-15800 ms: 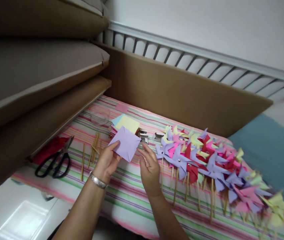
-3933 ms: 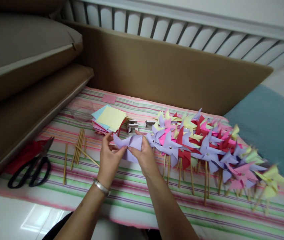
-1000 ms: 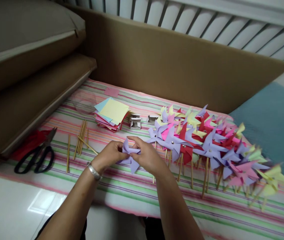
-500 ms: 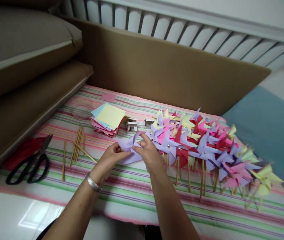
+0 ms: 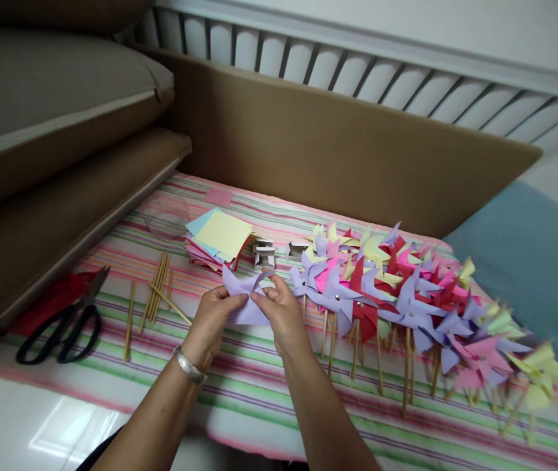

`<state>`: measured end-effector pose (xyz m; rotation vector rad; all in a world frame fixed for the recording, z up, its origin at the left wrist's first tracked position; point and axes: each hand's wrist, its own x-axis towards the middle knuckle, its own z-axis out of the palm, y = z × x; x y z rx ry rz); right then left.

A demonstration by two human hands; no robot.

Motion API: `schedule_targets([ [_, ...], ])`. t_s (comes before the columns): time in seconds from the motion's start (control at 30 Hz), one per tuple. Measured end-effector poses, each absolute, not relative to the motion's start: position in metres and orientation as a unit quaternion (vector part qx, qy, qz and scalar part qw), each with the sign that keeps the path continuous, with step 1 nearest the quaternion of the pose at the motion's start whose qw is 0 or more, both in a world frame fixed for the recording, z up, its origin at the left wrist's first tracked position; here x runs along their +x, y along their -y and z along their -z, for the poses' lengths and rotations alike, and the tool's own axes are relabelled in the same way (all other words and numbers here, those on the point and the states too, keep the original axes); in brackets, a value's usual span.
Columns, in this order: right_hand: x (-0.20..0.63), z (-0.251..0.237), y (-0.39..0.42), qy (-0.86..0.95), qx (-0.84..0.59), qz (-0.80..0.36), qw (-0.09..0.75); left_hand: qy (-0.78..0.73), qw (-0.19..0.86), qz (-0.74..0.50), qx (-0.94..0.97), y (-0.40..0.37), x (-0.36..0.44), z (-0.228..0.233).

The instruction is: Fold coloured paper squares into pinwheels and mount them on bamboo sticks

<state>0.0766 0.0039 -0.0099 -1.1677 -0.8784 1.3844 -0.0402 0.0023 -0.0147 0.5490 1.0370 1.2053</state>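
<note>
Both my hands hold one lilac paper square (image 5: 242, 302) that is partly folded into pinwheel flaps, just above the striped cloth (image 5: 259, 386). My left hand (image 5: 212, 322), with a silver bracelet at the wrist, pinches its left side. My right hand (image 5: 282, 314) pinches the flaps at its middle. A stack of coloured paper squares (image 5: 220, 239) with a yellow sheet on top lies just beyond the hands. Loose wooden sticks (image 5: 158, 294) lie to the left.
A long pile of finished paper pinwheels (image 5: 406, 297) on sticks spreads to the right. Black scissors (image 5: 63, 324) lie on red paper at the left edge. Two small metal pieces (image 5: 263, 254) sit behind the hands. Brown cushions stand at the left and back.
The lilac paper went from a flat square to a folded shape held between both hands. In the last second the hands rose a little and shifted the flaps; the view also moved slightly.
</note>
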Motion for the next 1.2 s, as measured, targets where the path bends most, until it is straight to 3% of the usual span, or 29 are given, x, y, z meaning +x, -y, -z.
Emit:
schedule_targets([
  [0.17, 0.084, 0.002, 0.0, 0.547, -0.518, -0.419, 0.507, -0.474, 0.648, -0.557, 0.211, -0.009, -0.069, 0.003],
  [0.3, 0.084, -0.007, 0.009, 0.735, -0.465, -0.262, 0.418, -0.473, 0.652, -0.562, 0.191, -0.011, -0.087, -0.004],
  [0.4, 0.077, -0.004, 0.013, 0.786, -0.447, -0.202, 0.376, -0.467, 0.662, -0.555, 0.189, -0.01, -0.09, -0.004],
  [0.53, 0.071, 0.003, 0.012, 0.788, -0.454, -0.15, 0.388, -0.463, 0.674, -0.541, 0.197, -0.01, -0.089, -0.001],
  [0.73, 0.078, 0.0, 0.008, 0.79, -0.435, -0.147, 0.406, -0.479, 0.669, -0.527, 0.213, -0.009, -0.085, -0.002],
  [0.97, 0.078, 0.003, 0.007, 0.712, -0.474, -0.281, 0.435, -0.494, 0.651, -0.525, 0.236, -0.008, -0.077, -0.001],
  [1.2, 0.08, 0.011, 0.001, 0.641, -0.526, -0.334, 0.449, -0.487, 0.653, -0.507, 0.284, -0.005, -0.062, 0.004],
])
